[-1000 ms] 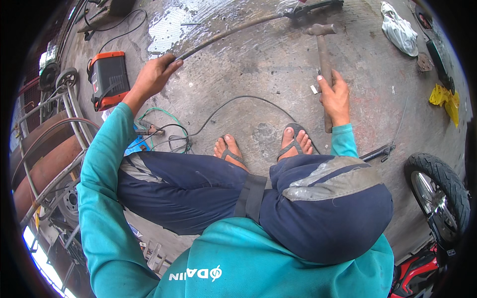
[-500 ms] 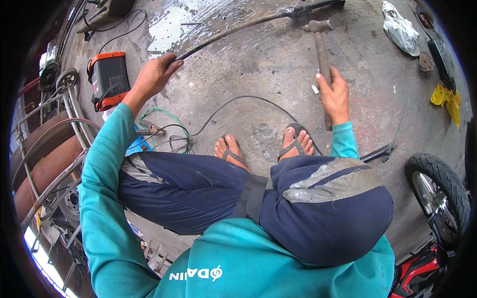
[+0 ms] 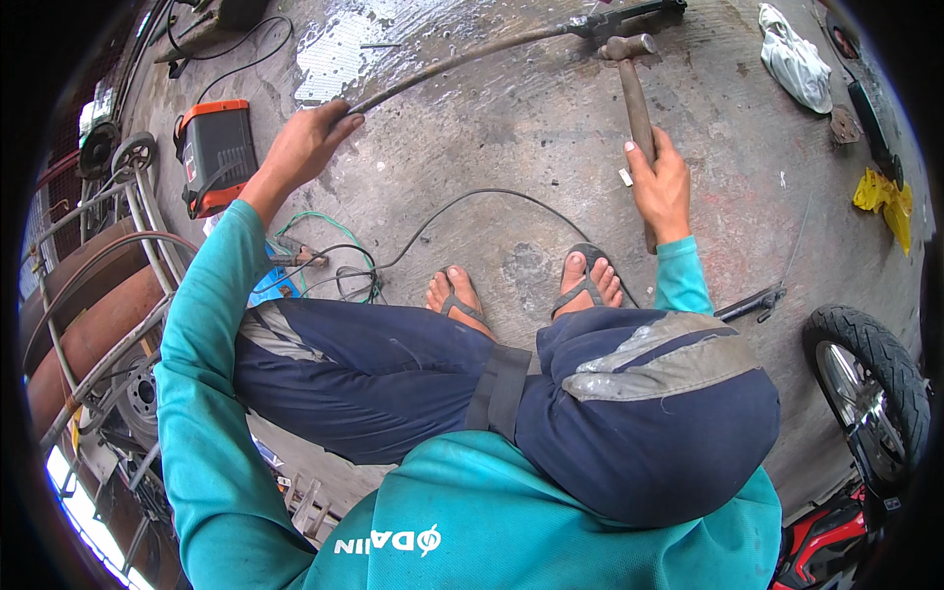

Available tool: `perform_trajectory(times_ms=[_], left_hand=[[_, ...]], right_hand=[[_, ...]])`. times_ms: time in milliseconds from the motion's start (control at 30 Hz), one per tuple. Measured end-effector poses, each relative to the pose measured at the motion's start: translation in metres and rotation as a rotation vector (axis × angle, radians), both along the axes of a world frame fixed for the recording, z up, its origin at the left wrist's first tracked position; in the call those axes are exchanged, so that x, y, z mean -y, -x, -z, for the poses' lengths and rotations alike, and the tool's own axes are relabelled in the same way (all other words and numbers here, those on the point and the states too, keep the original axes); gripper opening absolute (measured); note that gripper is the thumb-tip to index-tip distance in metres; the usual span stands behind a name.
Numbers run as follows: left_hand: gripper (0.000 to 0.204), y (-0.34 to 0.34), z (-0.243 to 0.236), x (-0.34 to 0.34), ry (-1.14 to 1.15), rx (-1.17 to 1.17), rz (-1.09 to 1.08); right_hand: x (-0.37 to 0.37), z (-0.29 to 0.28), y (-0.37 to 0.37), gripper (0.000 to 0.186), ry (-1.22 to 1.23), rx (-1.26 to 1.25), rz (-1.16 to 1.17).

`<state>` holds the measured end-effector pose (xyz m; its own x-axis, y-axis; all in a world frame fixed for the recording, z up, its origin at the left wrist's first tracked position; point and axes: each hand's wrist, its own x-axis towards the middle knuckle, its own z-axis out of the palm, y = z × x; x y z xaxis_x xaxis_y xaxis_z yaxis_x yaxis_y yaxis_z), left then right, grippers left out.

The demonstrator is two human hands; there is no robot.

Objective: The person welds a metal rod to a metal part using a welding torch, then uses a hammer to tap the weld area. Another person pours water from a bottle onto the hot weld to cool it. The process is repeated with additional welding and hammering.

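Observation:
My left hand (image 3: pixel 313 144) is closed around the near end of a long, slightly curved metal bar (image 3: pixel 462 65). The bar runs away to the right over the wet concrete, and at its far end is a dark fitting (image 3: pixel 629 17). In my right hand (image 3: pixel 661 189) is a hammer (image 3: pixel 637 106) with a worn wooden handle, gripped partway down. Its rounded metal head points away from me, just on the near side of the dark fitting. Whether the head touches the fitting I cannot tell.
An orange and black machine (image 3: pixel 218 157) stands at left, near tangled cables (image 3: pixel 369 275) by my feet. Metal frames with wheels (image 3: pixel 133 157) crowd the left edge. At right are a white cloth bundle (image 3: pixel 795 64), yellow plastic (image 3: pixel 885 202) and a motorcycle wheel (image 3: pixel 865 383).
The hammer head has shifted very slightly up and left. Both hands keep their grips, and the bar has barely moved.

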<state>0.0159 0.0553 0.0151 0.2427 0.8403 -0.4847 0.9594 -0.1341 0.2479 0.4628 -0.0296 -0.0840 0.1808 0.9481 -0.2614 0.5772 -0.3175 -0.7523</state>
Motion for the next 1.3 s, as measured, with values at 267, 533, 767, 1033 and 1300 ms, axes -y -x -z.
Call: perform_trajectory(times_ms=[267, 533, 767, 1033, 1300], left_hand=[[0.043, 0.003, -0.001, -0.001, -0.064, 0.065, 0.017], [0.044, 0.011, 0.002, -0.006, -0.087, 0.056, 0.071], [0.044, 0.005, -0.003, -0.006, -0.035, 0.097, 0.033], [0.039, 0.0, -0.011, -0.011, 0.018, 0.043, 0.07], [0.049, -0.017, -0.019, -0.006, -0.017, -0.117, 0.148]], right_hand=[[-0.036, -0.002, 0.011, 0.043, -0.296, 0.108, -0.114], [-0.062, 0.017, 0.016, 0.04, -0.212, 0.18, -0.211], [-0.049, 0.014, 0.02, 0.042, -0.42, 0.077, -0.139], [-0.047, 0.008, 0.014, 0.042, -0.323, 0.118, -0.132], [-0.051, 0.008, 0.014, 0.043, -0.273, 0.134, -0.154]])
